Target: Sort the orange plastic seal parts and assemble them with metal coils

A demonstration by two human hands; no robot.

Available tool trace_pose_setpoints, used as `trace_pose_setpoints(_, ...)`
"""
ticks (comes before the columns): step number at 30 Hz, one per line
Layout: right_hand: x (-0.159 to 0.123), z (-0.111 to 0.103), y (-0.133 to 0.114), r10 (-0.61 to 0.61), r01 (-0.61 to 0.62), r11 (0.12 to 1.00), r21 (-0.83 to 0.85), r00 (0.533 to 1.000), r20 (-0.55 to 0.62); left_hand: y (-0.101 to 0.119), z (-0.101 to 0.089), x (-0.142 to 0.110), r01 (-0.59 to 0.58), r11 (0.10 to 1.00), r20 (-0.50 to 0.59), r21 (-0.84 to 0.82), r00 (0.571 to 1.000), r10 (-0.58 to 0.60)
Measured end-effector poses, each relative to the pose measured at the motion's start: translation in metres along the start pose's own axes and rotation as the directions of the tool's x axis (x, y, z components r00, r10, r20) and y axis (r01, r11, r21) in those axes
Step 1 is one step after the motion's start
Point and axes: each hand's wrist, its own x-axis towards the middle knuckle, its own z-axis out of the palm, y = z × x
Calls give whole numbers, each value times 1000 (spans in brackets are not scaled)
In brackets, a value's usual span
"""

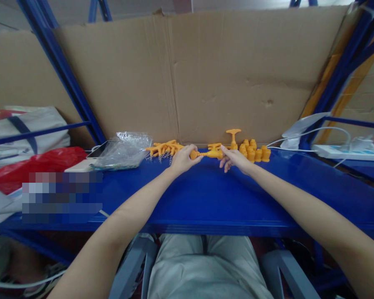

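Observation:
Both my hands hold one orange plastic part (206, 154), a short rod lying crosswise just above the blue shelf (205, 195). My left hand (183, 159) is closed round its left end. My right hand (233, 160) pinches its right end, other fingers loosely curled. Behind my left hand lies a heap of orange branched pieces (165, 148). Behind my right hand stand several small orange cone-shaped pieces (254, 152) and one upright T-shaped orange piece (233, 137).
A crumpled clear plastic bag (124, 150) and a phone (98, 150) lie at the left, beyond them a red bag (37, 166). A power strip (349, 153) with white cables sits at the right. A cardboard sheet (205, 74) backs the shelf between blue uprights.

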Motion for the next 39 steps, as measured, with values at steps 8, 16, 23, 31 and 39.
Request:
trace_pose_setpoints(8, 2, -5, 4, -108, 105, 992, 63, 993, 44, -9, 6, 1, -78, 996, -99, -40, 992, 74)
trace_pose_setpoints(16, 6, -3, 5, -158, 162, 982, 94, 986, -49, -8, 5, 0, 14, 1000, -2, -24, 1000, -14)
trace_pose_setpoints(23, 34, -20, 7, -499, 399, 854, -334, 810, -308, -24, 4, -3, 101, 979, 202, 176, 970, -136)
trace_pose_setpoints(31, 43, 18, -8, -513, 111, 179, -978, 858, 3, -29, -2, -3, 142, 898, 426, 417, 842, -331)
trace_pose_setpoints(39, 50, 54, -15, -337, 52, -7, -999, 940, 51, -24, -5, 0, 121, 875, 325, 470, 897, -298)
